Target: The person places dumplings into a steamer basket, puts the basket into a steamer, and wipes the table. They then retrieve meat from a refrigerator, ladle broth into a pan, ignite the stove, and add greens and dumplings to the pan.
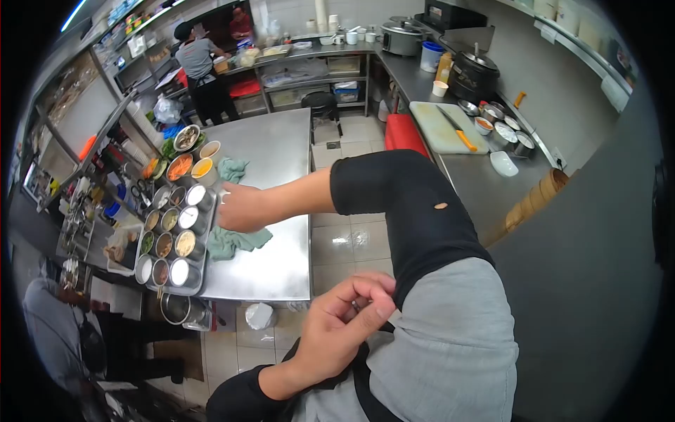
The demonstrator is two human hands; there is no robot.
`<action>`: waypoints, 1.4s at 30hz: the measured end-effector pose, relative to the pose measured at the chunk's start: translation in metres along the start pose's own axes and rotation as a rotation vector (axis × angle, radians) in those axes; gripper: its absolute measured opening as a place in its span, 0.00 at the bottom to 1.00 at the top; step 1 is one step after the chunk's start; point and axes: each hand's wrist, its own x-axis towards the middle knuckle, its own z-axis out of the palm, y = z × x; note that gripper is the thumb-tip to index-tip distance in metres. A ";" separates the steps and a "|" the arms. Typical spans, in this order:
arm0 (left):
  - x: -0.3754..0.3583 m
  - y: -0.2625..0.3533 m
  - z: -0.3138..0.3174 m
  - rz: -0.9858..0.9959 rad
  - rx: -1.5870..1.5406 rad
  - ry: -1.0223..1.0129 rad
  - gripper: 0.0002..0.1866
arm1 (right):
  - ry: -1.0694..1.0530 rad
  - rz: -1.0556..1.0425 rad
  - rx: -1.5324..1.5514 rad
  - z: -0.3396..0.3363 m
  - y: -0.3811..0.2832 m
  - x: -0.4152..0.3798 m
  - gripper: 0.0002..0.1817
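My right hand (240, 207) is closed on a green cloth (235, 243) at the left edge of the steel table (278, 271). Folds of the cloth show on both sides of the fist. Beside it stands a tray (202, 273) of round metal cups with white, green and brown contents. My left hand (344, 325) is raised near my body with its fingers curled, thumb and fingertips close together against the black sleeve (422, 211) of my right arm. Whatever lies between those fingertips is too small to make out.
Bowls of carrot strips (180, 167) and yellow food (203, 169) stand past the tray. One person (197, 60) works at the back counter, another (60, 323) at lower left. A knife (458, 130) lies on the cutting board (432, 137) at right. A red bin (404, 133) stands below.
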 end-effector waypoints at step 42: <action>0.152 0.142 -0.152 0.714 -0.991 -0.157 0.25 | 1.448 0.468 2.134 -0.088 -0.040 -0.083 0.29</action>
